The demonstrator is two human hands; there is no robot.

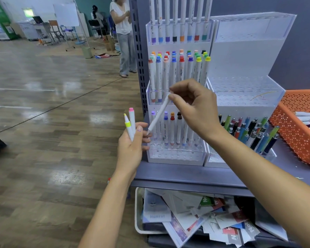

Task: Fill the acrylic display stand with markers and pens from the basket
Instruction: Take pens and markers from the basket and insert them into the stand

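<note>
From my remote seat I see a grey metal shelf (186,173) carrying a clear, tiered acrylic display stand (176,155). Its drilled tiers are part-filled with slim white, colour-capped markers. An orange perforated basket (292,140) with more pens sits at far right. The right hand (195,108) is raised before the stand, fingers pinching the top of a slanted white marker (158,115). The left hand (131,147) grips two upright markers (132,122), one yellow-tipped, one pink-capped. A booklet (157,210) below reads "Moment".

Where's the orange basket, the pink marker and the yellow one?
Orange basket (293,138), head view, its side wall.
Pink marker (131,109), head view, its tip.
Yellow marker (127,124), head view, its yellow band.
</note>
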